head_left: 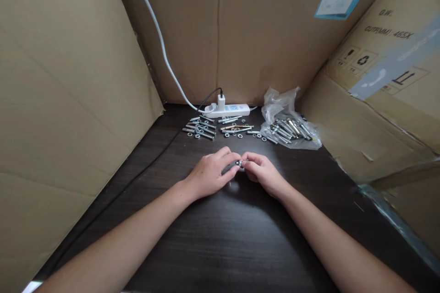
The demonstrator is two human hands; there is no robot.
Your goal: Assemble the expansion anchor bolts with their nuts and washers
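Note:
My left hand (pixel 211 174) and my right hand (pixel 263 173) meet over the dark wooden table (pixel 220 238), fingertips together. Between them they pinch a small metal bolt (pixel 239 163) with a nut or washer on it; most of it is hidden by the fingers. Both hands have their fingers curled round it. Beyond the hands, loose bolts, nuts and washers (pixel 206 129) lie spread on the table.
A clear plastic bag of bolts (pixel 288 126) lies at the back right. A white power strip (pixel 228 110) with a plugged charger and cables sits against the back cardboard wall (pixel 220 32). Cardboard boxes enclose the left (pixel 68 100) and right (pixel 385 91) sides.

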